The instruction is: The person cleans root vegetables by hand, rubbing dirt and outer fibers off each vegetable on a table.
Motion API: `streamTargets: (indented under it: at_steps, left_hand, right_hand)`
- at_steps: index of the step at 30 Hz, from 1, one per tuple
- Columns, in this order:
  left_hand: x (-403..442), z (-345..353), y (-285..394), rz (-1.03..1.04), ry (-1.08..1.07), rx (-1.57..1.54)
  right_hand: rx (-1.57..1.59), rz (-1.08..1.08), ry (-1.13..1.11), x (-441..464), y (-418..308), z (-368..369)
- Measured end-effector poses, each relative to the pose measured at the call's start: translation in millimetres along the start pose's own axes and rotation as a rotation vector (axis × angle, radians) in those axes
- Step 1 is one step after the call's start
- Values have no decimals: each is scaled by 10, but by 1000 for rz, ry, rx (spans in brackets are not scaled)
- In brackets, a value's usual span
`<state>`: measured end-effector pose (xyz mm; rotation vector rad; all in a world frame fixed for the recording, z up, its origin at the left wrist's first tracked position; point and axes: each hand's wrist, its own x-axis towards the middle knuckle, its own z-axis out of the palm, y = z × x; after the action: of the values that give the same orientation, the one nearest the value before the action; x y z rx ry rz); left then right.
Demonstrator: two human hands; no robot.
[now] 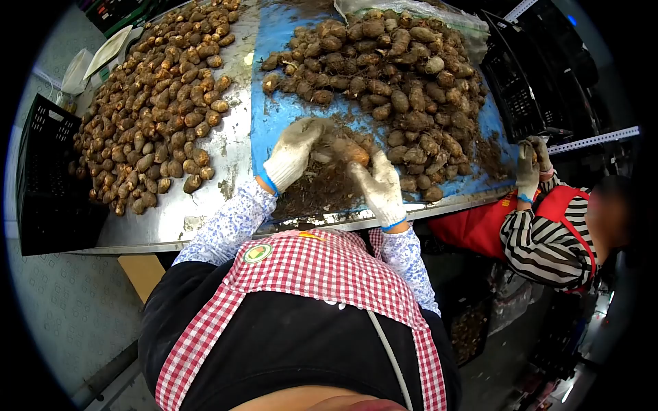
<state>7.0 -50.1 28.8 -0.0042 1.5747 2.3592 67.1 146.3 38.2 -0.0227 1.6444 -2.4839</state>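
Note:
My left hand (299, 149), in a dirty white knit glove, is closed at the left side of a blurred clump of root fibres. My right hand (377, 179), gloved the same way, grips a brown taro corm (351, 152) with its fingers and thumb. Both hands are close together over a heap of dark soil and loose roots (312, 194) at the table's near edge. Behind them, a large pile of hairy, soil-covered taros (411, 89) lies on a blue sheet (274, 113). What the left fingers pinch is smeared by motion.
Cleaner taros (161, 103) cover the metal table (229, 147) at left. Black crates stand at the far left (51, 178) and right (514, 82). A co-worker in a striped top (548, 240) is at the right, gloved hands (531, 164) near the table edge.

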Motion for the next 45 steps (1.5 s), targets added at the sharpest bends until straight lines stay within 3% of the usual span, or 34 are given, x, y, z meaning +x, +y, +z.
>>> streamTargets:
  at_steps: [1, 2, 5, 6, 9, 13, 14, 17, 18, 19, 21, 24, 26, 28, 30, 31, 32, 35, 36, 37, 39, 42, 45]
  left_hand:
    - [-88, 94, 151, 23, -18, 54]
    - [-35, 291, 337, -253, -42, 380]
    - [-318, 422, 419, 160, -107, 867]
    - [-335, 457, 399, 236, -92, 858]
    - [-274, 562, 519, -49, 76, 872]
    - [88, 133, 32, 103, 119, 143]
    - [105, 10, -5, 26, 83, 1]
    - [100, 16, -49, 11, -82, 368]
    - [-206, 426, 512, -94, -196, 644]
    - [-276, 386, 410, 123, -208, 699]
    - [-246, 375, 320, 168, -102, 751]
    - [-258, 433, 344, 201, 12, 778]
    - [-297, 504, 363, 205, 46, 814]
    - [-282, 474, 309, 205, 48, 719]
    - [-157, 319, 159, 205, 34, 486]
    - [-133, 346, 260, 151, 120, 526]
    - [-24, 229, 224, 122, 152, 542]
    - [49, 180, 305, -68, 134, 600]
    - [-3, 210, 366, -159, 113, 622]
    - [-85, 278, 408, -82, 46, 716]
    - [-259, 436, 439, 77, -88, 891]
    - [-292, 400, 385, 155, -156, 867]
    - [-307, 484, 402, 202, -126, 972]
  right_hand:
    - [150, 106, 43, -43, -141, 69]
    - [-236, -69, -4, -51, -57, -1]
    - [-744, -255, -26, -63, -71, 90]
    - [-771, -212, -22, -31, -45, 66]
    - [-738, -330, -29, -4, 43, 50]
    - [-932, -434, -3, -40, -86, 119]
    - [-783, -373, 20, -4, -5, 61]
    - [-992, -313, 65, -29, -113, 42]
    - [-995, -436, 47, -18, -15, -29]
    - [-997, -454, 53, -9, 26, -29]
    - [-1003, -491, 68, -5, 54, 29]
    - [-54, -199, 58, -47, -46, 199]
    - [-254, 4, 42, 0, -123, 57]
    - [-504, 40, 44, -22, -162, 40]
    - [-522, -182, -16, -72, -173, 188]
    - [-528, -290, -51, -94, -163, 239]
    - [-735, -351, -12, -54, -116, 211]
    - [-494, -236, 71, -61, -178, 209]
    - [271, -71, -43, -12, -113, 94]
    - [392, -1, -5, 12, -72, 41]
    - [-147, -115, -8, -16, -80, 42]
    - [-300, -107, 6, -49, -117, 147]
    - [-124, -84, -38, -62, -20, 59]
